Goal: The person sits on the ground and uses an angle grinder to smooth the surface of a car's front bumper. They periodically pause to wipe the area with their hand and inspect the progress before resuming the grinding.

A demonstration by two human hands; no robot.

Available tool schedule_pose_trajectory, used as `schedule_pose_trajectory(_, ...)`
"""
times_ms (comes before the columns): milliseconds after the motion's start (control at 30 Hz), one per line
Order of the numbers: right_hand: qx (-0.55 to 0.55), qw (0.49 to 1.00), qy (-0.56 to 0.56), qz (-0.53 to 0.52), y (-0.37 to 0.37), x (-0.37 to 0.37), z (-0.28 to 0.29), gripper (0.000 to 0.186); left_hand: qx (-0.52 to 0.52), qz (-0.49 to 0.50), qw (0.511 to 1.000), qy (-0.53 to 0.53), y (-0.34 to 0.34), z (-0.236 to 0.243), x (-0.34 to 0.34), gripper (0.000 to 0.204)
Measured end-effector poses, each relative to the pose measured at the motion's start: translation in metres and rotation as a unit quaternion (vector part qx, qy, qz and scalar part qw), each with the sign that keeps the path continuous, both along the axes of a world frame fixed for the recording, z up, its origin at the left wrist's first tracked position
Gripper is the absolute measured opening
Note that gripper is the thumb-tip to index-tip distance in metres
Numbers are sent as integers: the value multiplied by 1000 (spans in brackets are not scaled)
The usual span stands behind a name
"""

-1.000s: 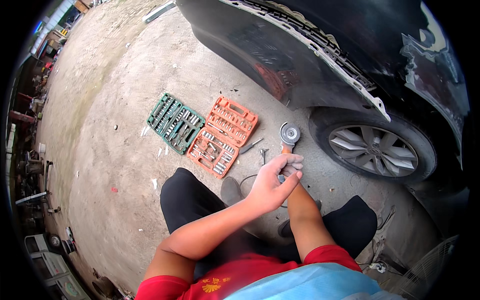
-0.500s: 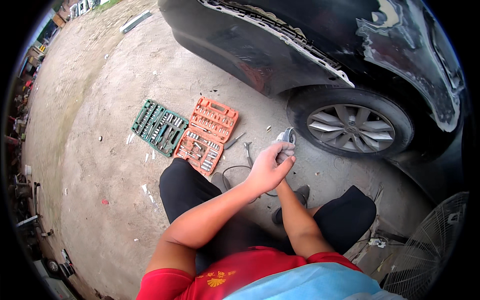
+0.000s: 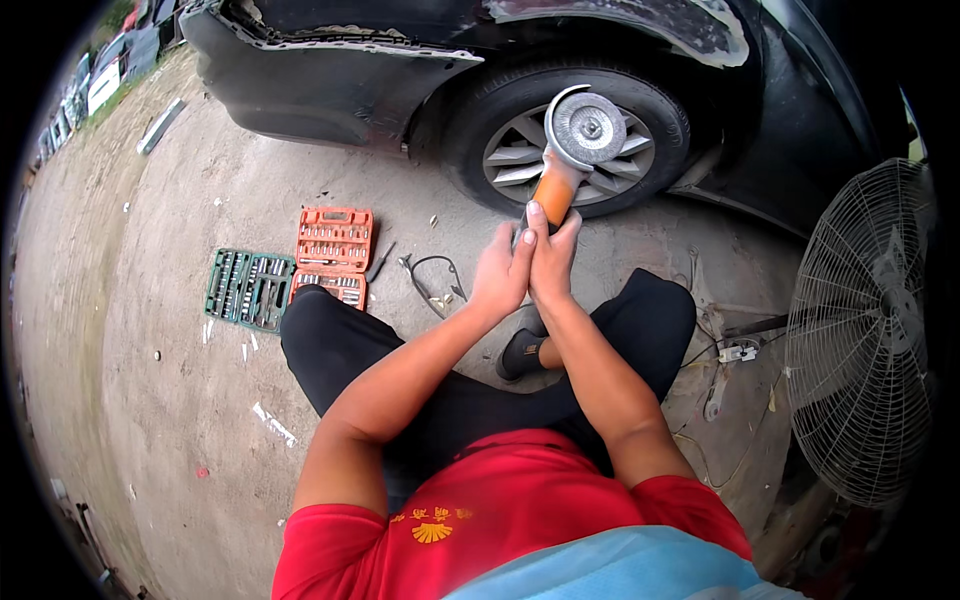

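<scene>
An orange angle grinder [image 3: 553, 196] is up in front of me, its round grey disc [image 3: 588, 128] and curved metal guard facing me. My right hand [image 3: 552, 262] is wrapped round the grinder's body, thumb along its near side. Pressed against the right hand, my left hand [image 3: 500, 268] is closed at the dark rear part of the tool, its fingers partly hidden. Behind the disc, as I see it, stands the car's silver-spoked wheel [image 3: 515, 174]; I cannot tell whether they touch.
An orange socket set case [image 3: 372, 222] and a green tool case [image 3: 229, 290] lie open at left. A cable [image 3: 452, 272] and a screwdriver [image 3: 381, 260] are on the ground. The dark car [image 3: 300, 95] has bare, damaged panels. A large fan [image 3: 860, 330] stands at right.
The grinder has come up and its disc now faces me, where before it was mostly hidden by my hands. My view has swung right, bringing the fan further in.
</scene>
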State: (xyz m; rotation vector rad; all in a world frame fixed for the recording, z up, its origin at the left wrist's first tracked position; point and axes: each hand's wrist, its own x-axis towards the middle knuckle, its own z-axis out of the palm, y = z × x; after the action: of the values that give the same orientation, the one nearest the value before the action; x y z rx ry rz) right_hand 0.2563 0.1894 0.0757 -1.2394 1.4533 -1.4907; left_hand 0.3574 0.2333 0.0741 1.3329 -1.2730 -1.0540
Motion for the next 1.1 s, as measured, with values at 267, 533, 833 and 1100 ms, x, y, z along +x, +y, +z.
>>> schedule_pose_trajectory(267,87,735,-404,538,18,-55,58,75,173,-376,779,472,10,30,23,58)
schedule_pose_trajectory(533,23,943,-163,290,7,-58,73,50,-34,-72,991,-110,7,38,-15,74)
schedule_pose_trajectory(833,80,910,-214,345,-23,-43,86,36,43,-79,993,-72,-4,42,1,69)
schedule_pose_trajectory(1100,30,955,-25,295,-13,-5,78,22,42,-120,992,11,-6,4,20,85)
